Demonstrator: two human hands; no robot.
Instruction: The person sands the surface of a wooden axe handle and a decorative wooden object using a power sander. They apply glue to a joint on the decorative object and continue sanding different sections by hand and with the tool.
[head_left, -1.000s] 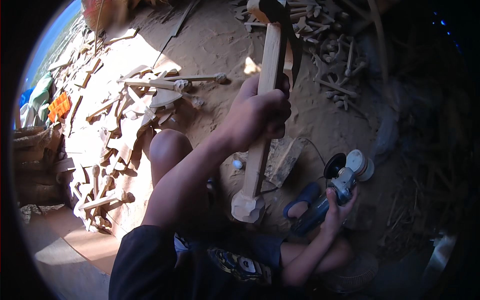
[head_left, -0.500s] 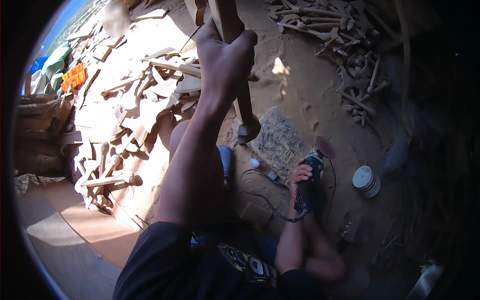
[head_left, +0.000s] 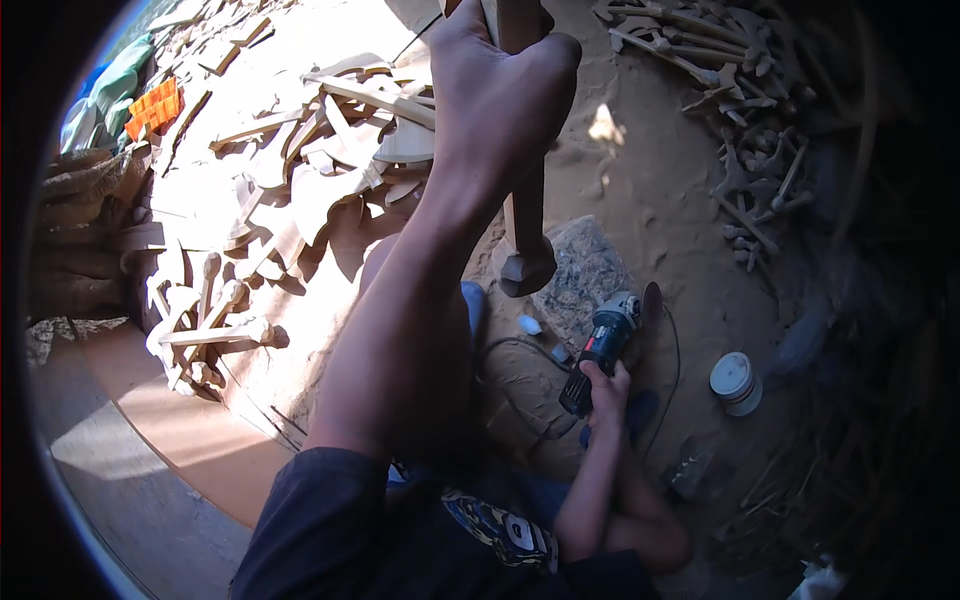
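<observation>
My left hand, raised at the top of the view, is closed round a pale wooden piece. Its shaft hangs below the fist and ends in a faceted knob; its upper part runs out of view. Lower down, my right hand grips the dark body of an angle grinder, held tilted. The grinder's round disc shows nearly edge-on at the far right of the tool, apart from the wood. Whether the disc is spinning I cannot tell. Behind the knob lies a rough stone slab.
Cut wooden pieces are heaped at left; several knobbed sticks lie nearer. More carved pieces pile up at far right. A white tub stands right of the grinder, whose cord trails on the sand.
The view has shifted slightly. The grinder has turned in my right hand, its body now slanting and its upper side showing. My left hand still holds the wooden piece.
</observation>
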